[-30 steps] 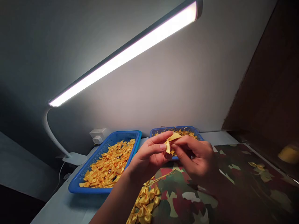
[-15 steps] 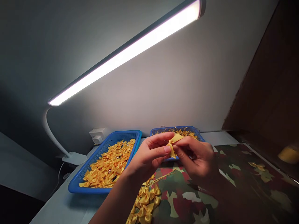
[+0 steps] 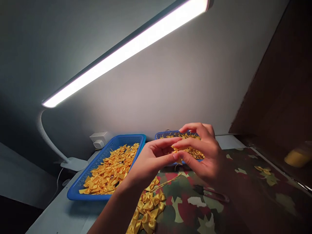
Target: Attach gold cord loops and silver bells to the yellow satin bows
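Note:
A small yellow ribbon bow [image 3: 179, 160] is pinched between the thumb and fingers of my left hand [image 3: 157, 155]. From the other side my right hand [image 3: 203, 152] closes its thumb and index finger on the same bow, with its other fingers raised and spread. Most of the bow is hidden behind the fingertips. Below my hands, a pile of finished-looking yellow bows [image 3: 148, 208] lies on the camouflage-patterned mat [image 3: 170, 224], with thin gold ties [image 3: 168, 182] across it.
A blue basket [image 3: 91, 197] full of yellow bows stands at left. Behind my hands is a second blue basket [image 3: 161, 134] with gold ties. A lit lamp [image 3: 126, 53] hangs above. On the mat lie a dark slim tool [image 3: 215, 194] and a single bow [image 3: 262, 169].
My right hand has opened its upper fingers and lifted them, and the bow has turned and is more hidden. The dark tool on the mat is now uncovered. The view has shifted slightly.

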A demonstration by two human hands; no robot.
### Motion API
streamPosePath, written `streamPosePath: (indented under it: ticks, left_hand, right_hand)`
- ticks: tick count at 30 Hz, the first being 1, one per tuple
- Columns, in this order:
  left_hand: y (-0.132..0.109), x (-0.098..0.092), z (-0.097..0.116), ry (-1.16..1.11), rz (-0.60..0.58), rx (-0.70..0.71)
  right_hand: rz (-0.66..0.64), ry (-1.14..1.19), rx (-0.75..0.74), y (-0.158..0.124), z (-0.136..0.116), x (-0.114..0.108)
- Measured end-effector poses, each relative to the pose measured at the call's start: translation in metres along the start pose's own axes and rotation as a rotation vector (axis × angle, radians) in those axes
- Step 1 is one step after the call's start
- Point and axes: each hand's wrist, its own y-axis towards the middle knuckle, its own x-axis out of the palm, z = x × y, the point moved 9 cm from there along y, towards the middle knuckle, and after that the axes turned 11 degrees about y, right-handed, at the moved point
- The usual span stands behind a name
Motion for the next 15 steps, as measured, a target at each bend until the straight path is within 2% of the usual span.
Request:
streamPosePath:
  ticks: [2,4,7,10,12,15]
  left_hand:
    - [0.002,0.003,-0.002,0.006,-0.046,-0.014]
    - [0.004,0.005,-0.005,0.035,-0.086,-0.021]
    - [0.009,0.004,-0.010,0.074,-0.111,-0.022]
    - [0.012,-0.002,-0.014,0.095,-0.083,-0.038]
    - [0.013,-0.005,-0.016,0.099,-0.061,-0.063]
    - [0.013,-0.006,-0.016,0.092,-0.050,-0.088]
  right_hand:
    - [-0.099,0.079,0.069,0.000,0.010,0.012]
    - [-0.134,0.181,0.136,-0.001,0.022,0.021]
    - [-0.046,0.396,0.216,-0.002,0.041,0.025]
    - [0.021,0.599,0.258,-0.003,0.054,0.029]
    - [0.001,0.631,0.289,-0.004,0.059,0.032]
    - [-0.040,0.530,0.311,-0.005,0.060,0.032]
